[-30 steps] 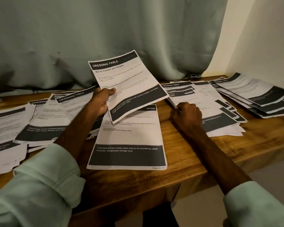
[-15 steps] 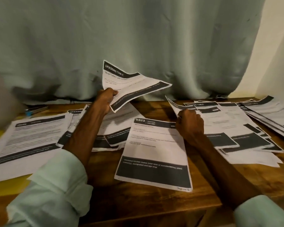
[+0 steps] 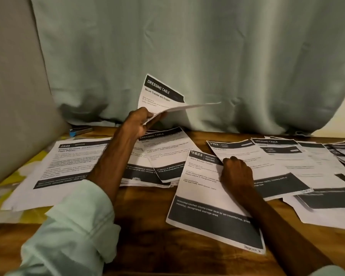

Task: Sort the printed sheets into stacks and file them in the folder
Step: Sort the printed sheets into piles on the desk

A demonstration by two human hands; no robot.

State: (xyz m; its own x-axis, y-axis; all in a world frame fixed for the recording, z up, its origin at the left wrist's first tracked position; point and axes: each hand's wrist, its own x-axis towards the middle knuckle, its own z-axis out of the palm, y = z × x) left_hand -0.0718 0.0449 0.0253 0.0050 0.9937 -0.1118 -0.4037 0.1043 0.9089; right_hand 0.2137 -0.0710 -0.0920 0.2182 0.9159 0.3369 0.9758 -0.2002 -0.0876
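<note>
Left hand (image 3: 141,124) pinches a raised Dressing Table sheet (image 3: 159,94) above the table's (image 3: 147,216) back edge; the matching pile (image 3: 165,154) lies directly below it. Right hand (image 3: 236,170), curled, rests on sheets (image 3: 277,162) farther right; grip unclear.

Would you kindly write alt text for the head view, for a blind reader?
A person's left hand holds up a bent white printed sheet headed DRESSING TABLE above a brown wooden table strewn with similar sheets; the right hand grips the edge of white sheet 2762.

2 hands (image 3: 141,124) (image 3: 237,172); 1 sheet aloft (image 3: 159,94); 1 table (image 3: 147,226).
</note>
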